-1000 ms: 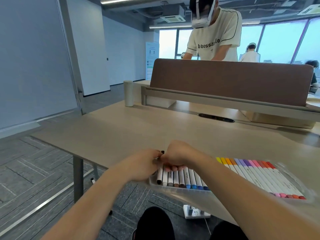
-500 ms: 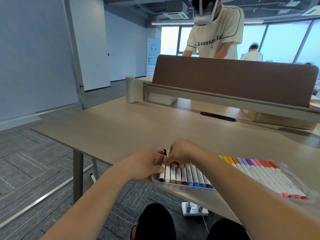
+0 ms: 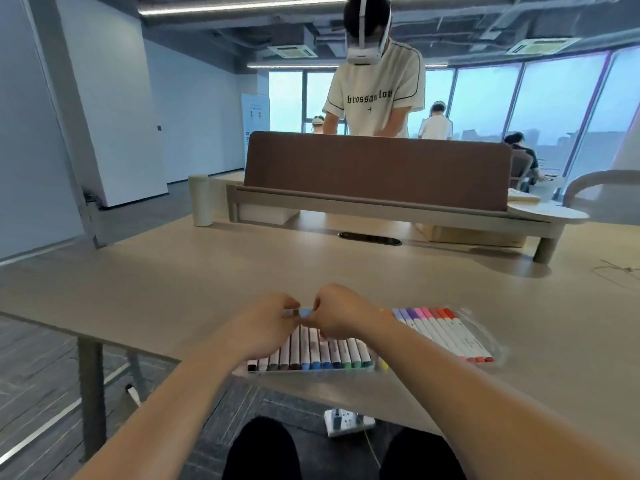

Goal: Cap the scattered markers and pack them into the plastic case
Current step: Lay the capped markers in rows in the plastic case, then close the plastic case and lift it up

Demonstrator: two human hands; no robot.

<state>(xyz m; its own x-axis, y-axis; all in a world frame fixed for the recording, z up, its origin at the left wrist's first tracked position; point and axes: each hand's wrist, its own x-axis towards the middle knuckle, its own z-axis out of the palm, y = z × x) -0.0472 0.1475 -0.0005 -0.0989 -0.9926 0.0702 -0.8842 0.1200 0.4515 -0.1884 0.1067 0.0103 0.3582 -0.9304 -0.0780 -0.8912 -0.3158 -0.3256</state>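
Markers (image 3: 322, 355) lie rowed in the case (image 3: 498, 348) at the worktop's (image 3: 207, 271) near edge. You've moved on from the black marker (image 3: 252, 367): your left hand (image 3: 266, 323) and right hand (image 3: 341, 315) now both pinch a blue marker (image 3: 305, 312), likely capping it.

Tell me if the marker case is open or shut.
Open: markers in the case lie uncovered beneath the left hand and right hand.
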